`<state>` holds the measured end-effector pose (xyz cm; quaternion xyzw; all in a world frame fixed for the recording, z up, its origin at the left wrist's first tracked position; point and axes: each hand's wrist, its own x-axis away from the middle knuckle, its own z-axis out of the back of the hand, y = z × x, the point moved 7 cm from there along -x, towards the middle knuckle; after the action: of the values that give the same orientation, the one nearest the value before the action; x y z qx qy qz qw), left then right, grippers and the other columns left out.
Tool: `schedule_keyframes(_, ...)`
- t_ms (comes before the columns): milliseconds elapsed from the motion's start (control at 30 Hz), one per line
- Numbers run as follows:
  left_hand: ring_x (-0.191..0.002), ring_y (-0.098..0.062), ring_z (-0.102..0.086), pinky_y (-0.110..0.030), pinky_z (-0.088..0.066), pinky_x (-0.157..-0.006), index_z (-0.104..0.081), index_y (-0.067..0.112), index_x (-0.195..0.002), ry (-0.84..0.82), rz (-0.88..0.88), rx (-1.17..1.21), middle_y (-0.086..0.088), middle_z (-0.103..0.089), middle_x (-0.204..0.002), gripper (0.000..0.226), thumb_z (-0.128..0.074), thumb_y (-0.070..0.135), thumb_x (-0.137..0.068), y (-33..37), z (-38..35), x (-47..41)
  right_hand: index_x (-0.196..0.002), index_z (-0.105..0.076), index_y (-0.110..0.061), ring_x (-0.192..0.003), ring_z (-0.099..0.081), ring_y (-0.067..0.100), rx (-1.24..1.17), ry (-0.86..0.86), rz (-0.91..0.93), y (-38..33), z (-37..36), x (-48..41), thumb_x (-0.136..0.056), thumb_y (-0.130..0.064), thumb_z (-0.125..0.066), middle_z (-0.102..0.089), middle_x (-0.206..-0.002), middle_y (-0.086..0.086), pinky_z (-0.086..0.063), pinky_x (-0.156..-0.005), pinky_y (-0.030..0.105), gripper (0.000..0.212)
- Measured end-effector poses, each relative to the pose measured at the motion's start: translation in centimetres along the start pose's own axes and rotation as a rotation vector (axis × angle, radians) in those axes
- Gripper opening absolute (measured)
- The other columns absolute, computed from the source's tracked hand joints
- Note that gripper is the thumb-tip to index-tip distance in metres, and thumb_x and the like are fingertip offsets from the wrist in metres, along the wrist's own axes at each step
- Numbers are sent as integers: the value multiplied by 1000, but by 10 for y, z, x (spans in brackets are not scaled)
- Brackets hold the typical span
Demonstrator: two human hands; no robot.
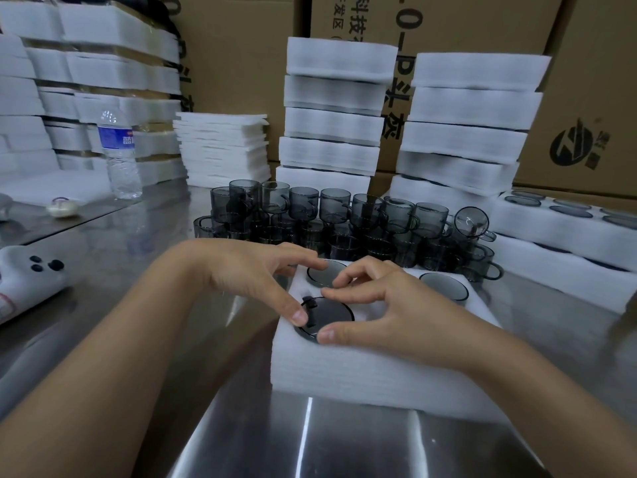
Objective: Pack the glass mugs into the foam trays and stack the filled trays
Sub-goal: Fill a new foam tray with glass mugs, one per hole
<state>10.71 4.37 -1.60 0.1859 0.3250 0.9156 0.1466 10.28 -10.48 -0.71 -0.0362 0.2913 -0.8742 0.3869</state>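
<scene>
Over the foam tray (344, 367), half-curled right hand (396, 305) pinches a mug (331, 313).

Black print runs down the middle cardboard box (465, 22): large characters reading ".0-P", then two big Chinese characters half hidden by a stack of foam trays (337, 98). Smaller lines at its top include 科技 and, less surely, 开发区 (both lines are cut off). The box on the right (603, 81) carries a round black logo, the tiny characters beside it illegible. A water bottle (120, 157) wears a blue label, its white lettering too blurred to read.
</scene>
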Motion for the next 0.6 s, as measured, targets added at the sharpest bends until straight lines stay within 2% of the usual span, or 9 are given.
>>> schedule_keyframes(167,-131,2,-36,-33,-33,-112,-37,54,-133,70,-3,-55,30,-35,-141,96,-77,61,-46,4,5,3,-115,-66,-44,-118,-37,-7,27,1,14,0,2,0,-50,-81,-59,-44,-111,-34,-32,-105,26,76)
schedule_keyframes(300,-125,-7,-46,-34,-41,-105,-49,59,-116,265,-128,-15,25,-45,-134,62,-66,57,-57,28,12,3,-120,-62,-44,-119,-36,-10,35,-90,20,1,2,-1,-66,-70,-65,-43,-114,-33,-29,-104,21,60)
schedule_keyframes(333,-122,-3,-48,-30,-42,-103,-51,56,-116,326,-164,3,22,-45,-135,55,-63,51,-62,34,13,1,-120,-63,-43,-118,-38,-11,23,-138,17,3,3,-2,-70,-65,-66,-44,-116,-33,-29,-104,19,55)
schedule_keyframes(400,-121,6,-43,-20,-37,-100,-48,46,-128,455,-175,-68,17,-43,-141,52,-57,37,-77,39,10,-6,-113,-67,-42,-117,-48,-7,-57,-229,-5,5,11,-4,-80,-50,-68,-54,-118,-29,-34,-105,23,34)
schedule_keyframes(433,-126,2,-40,-22,-35,-103,-38,39,-140,518,-143,-180,13,-41,-145,56,-53,31,-86,39,7,-11,-107,-70,-42,-115,-55,1,-123,-236,-26,5,18,-6,-84,-42,-68,-62,-114,-25,-39,-106,31,23)
schedule_keyframes(467,-132,-4,-36,-27,-33,-106,-26,33,-148,572,-106,-295,10,-39,-147,60,-48,30,-92,38,4,-16,-101,-72,-42,-110,-61,8,-182,-189,-56,8,29,-10,-87,-34,-66,-69,-107,-19,-43,-105,37,17)
schedule_keyframes(500,-135,-9,-33,-31,-32,-107,-17,30,-151,607,-83,-358,8,-38,-149,63,-44,33,-95,37,0,-20,-95,-74,-41,-103,-65,8,-215,-99,-91,14,41,-16,-89,-28,-63,-73,-98,-15,-45,-102,38,17)
schedule_keyframes(533,-136,-11,-31,-32,-31,-108,-14,30,-152,619,-74,-360,9,-36,-150,63,-42,39,-96,37,-4,-22,-92,-73,-40,-96,-67,5,-183,9,-125,21,54,-22,-90,-25,-60,-74,-91,-16,-46,-99,32,20)
schedule_keyframes(600,-136,-9,-34,-30,-31,-108,-24,31,-150,593,-101,-248,12,-38,-150,58,-39,48,-96,41,-10,-24,-102,-70,-38,-101,-63,3,68,180,-187,36,72,-36,-90,-25,-57,-70,-100,-19,-42,-89,20,22)
